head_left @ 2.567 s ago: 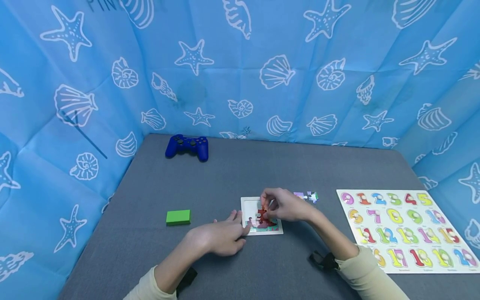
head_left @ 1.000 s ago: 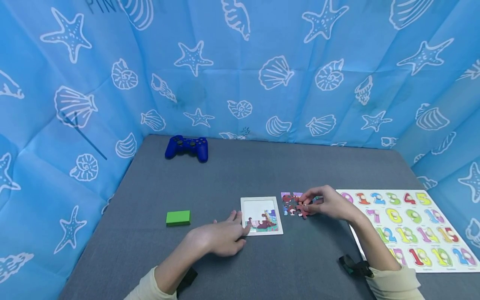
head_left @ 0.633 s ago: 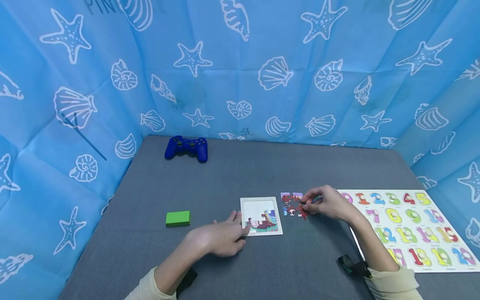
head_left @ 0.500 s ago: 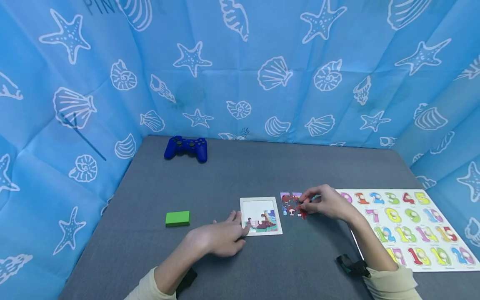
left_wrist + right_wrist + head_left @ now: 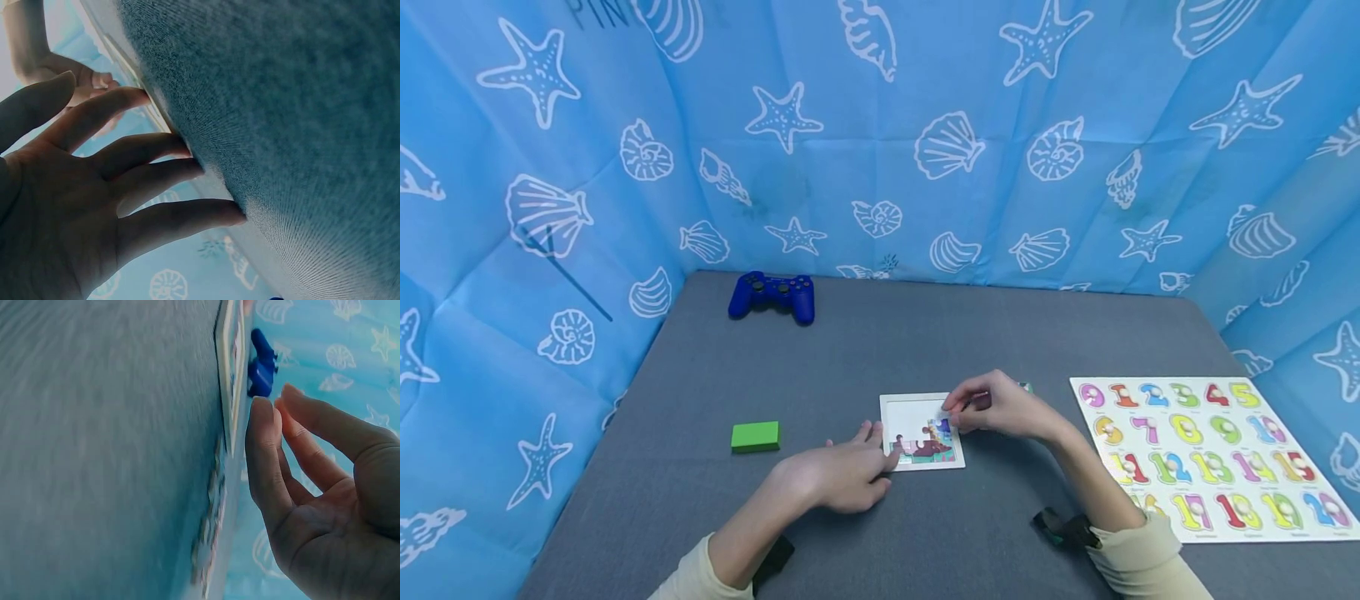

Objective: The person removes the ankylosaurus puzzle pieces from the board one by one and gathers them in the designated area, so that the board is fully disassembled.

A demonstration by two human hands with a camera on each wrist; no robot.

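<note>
A small white-framed jigsaw puzzle (image 5: 921,467) lies on the grey table, with pieces along its bottom and right side. My left hand (image 5: 850,473) rests on its left edge, fingers extended; in the left wrist view these fingers (image 5: 156,147) touch the frame and the table. Over the frame's upper right corner, my right hand (image 5: 1000,406) pinches what looks like a pale jigsaw piece (image 5: 944,414), mostly hidden by the fingertips. Its thumb and fingers (image 5: 269,444) come together in the right wrist view. Loose jigsaw pieces (image 5: 209,531) lie beside the frame, mostly behind the right hand in the head view.
A white number puzzle board (image 5: 1213,454) lies on the right. To the left sits a green block (image 5: 756,437), and a blue game controller (image 5: 772,297) is at the back left. A blue shell-print curtain (image 5: 850,167) surrounds the table.
Earlier my right hand carried a reddish piece from the frame to the loose pieces on the right. Now it is back at the frame's upper right corner. The left hand has stayed put.
</note>
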